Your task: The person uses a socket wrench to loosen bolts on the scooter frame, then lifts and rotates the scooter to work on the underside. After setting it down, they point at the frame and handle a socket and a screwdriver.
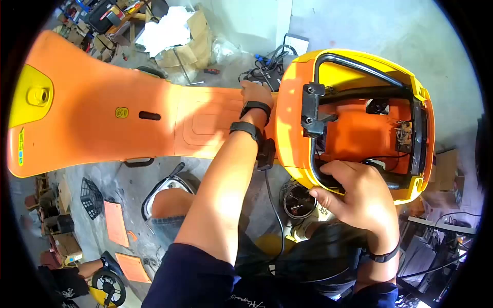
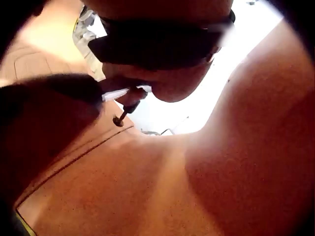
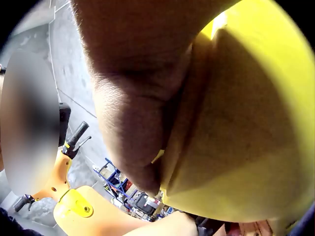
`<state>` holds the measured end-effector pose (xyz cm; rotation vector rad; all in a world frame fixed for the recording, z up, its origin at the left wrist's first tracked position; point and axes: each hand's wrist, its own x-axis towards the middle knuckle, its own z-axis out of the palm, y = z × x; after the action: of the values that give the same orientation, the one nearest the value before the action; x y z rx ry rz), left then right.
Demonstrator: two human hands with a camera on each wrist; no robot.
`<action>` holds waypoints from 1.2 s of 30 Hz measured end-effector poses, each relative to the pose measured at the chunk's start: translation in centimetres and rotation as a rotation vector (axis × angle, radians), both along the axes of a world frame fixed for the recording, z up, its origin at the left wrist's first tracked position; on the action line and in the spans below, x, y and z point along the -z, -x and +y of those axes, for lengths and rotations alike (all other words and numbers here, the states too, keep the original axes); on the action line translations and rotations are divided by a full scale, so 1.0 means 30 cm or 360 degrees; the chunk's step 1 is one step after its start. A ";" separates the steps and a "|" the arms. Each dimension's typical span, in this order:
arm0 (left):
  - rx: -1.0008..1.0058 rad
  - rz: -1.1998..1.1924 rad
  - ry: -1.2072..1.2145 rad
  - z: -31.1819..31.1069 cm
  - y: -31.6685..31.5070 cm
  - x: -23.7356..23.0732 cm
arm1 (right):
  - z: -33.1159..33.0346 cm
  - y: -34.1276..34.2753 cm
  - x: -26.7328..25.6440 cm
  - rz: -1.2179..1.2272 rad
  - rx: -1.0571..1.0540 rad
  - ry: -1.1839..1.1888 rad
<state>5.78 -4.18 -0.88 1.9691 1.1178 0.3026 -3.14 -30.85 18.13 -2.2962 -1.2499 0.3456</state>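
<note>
An orange scooter body (image 1: 200,120) with a yellow-rimmed open front compartment (image 1: 354,123) lies across the view. My left hand (image 1: 257,92) reaches over the narrow orange panel to its far edge. In the left wrist view its fingertips pinch a short dark rod (image 2: 129,108), whose lower end meets a dark spot (image 2: 118,121) on the orange panel. Much of that hand is in shadow. My right hand (image 1: 357,192) grips the compartment's near rim, thumb on the yellow outside and fingers over the inner side. A black tube frame (image 1: 359,66) runs around the opening.
Black cables and a box (image 1: 272,77) lie beyond the left hand. A torn cardboard box (image 1: 197,41) with white paper is at the back. A black cable (image 1: 272,205) hangs from my left wrist. Orange panels (image 1: 117,223) lie on the floor at left, near another person's arm (image 1: 90,267).
</note>
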 end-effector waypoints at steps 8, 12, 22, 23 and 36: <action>0.0085 -0.0025 -0.0585 0.036 -0.009 0.149 | -0.006 -0.002 -0.003 -0.0055 -0.0057 -0.0052; 0.0444 0.0052 -0.0699 0.053 0.062 0.027 | -0.006 -0.011 0.011 -0.0086 -0.0080 -0.0056; 0.2013 0.0231 -0.1035 0.256 0.007 -0.060 | -0.005 0.004 0.017 -0.0104 0.0031 0.0210; 0.2020 0.0222 -0.1022 0.269 -0.018 -0.072 | -0.003 0.005 0.022 -0.0102 0.0038 0.0224; 0.1129 0.0097 -0.0805 0.129 0.059 0.013 | 0.011 -0.013 0.010 -0.0015 -0.0050 0.0007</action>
<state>4.01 -0.32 -1.27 2.6893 0.3239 0.1451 -2.74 -30.51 17.83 -2.2863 -1.2921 0.3492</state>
